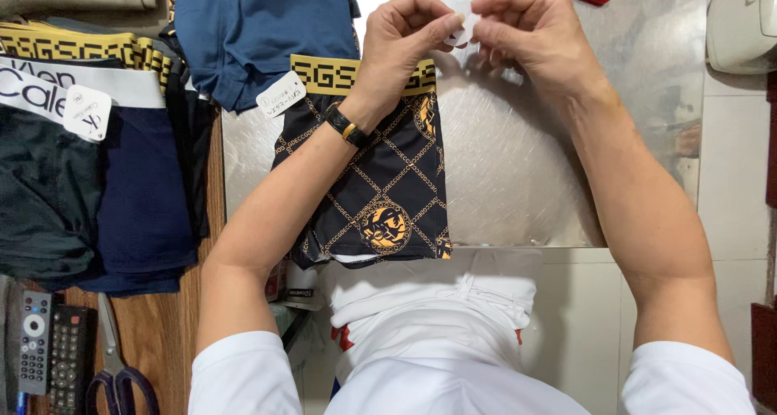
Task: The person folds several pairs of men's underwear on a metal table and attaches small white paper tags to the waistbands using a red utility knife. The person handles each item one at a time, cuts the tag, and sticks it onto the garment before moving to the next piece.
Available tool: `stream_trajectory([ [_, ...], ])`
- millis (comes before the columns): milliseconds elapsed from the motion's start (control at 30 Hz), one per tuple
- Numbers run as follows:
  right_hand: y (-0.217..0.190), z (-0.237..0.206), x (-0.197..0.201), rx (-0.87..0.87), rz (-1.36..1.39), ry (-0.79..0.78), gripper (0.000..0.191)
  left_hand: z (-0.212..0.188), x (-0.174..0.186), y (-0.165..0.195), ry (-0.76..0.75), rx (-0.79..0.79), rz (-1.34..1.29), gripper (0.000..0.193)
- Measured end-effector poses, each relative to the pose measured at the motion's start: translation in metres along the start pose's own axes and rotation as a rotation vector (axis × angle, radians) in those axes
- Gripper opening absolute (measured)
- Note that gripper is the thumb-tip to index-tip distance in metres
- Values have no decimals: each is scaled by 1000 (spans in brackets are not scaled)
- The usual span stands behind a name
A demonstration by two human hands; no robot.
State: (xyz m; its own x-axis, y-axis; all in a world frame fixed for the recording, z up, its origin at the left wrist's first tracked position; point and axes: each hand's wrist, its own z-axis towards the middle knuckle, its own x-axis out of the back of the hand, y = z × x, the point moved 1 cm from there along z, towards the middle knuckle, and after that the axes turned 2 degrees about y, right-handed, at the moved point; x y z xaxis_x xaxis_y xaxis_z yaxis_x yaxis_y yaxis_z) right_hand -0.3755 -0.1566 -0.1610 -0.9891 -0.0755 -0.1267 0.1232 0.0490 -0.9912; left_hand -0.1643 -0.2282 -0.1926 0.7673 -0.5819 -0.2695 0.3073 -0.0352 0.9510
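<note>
Pinching a small white tag between thumb and fingertips, the left hand and the right hand meet above a brushed metal tabletop; both grips are narrow and closed on the tag. Most of the tag is hidden behind the fingers, so its shape and any string are hard to make out.

Below the left wrist, which wears a dark wristband, lie black shorts printed with a gold chain lattice and round medallions, with a gold key-pattern waistband. They lie flat, long axis running away from the person, waistband at the far end; the left forearm covers their left side. A white hang tag sits at the waistband's left corner.

Folded underwear is stacked to the left, with two remote controls and scissors nearer, cut off by the bottom edge.
</note>
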Motion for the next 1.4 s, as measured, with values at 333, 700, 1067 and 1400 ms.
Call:
stream_trajectory([
  [333, -2, 0, 4, -61, -41, -11, 13, -2, 0, -5, -70, -58, 40, 26],
  [700, 1, -1, 4, -222, -241, 18, 15, 6, 39, 56, -436, -135, 948, 36],
  [1067, -3, -3, -15, -267, -175, 6, 18, 8, 49, 66, -579, 97, 467, 16],
  [1400, 11, -6, -43, -209, -254, 35, 17, 5, 42, 57, -525, 74, 618, 17],
])
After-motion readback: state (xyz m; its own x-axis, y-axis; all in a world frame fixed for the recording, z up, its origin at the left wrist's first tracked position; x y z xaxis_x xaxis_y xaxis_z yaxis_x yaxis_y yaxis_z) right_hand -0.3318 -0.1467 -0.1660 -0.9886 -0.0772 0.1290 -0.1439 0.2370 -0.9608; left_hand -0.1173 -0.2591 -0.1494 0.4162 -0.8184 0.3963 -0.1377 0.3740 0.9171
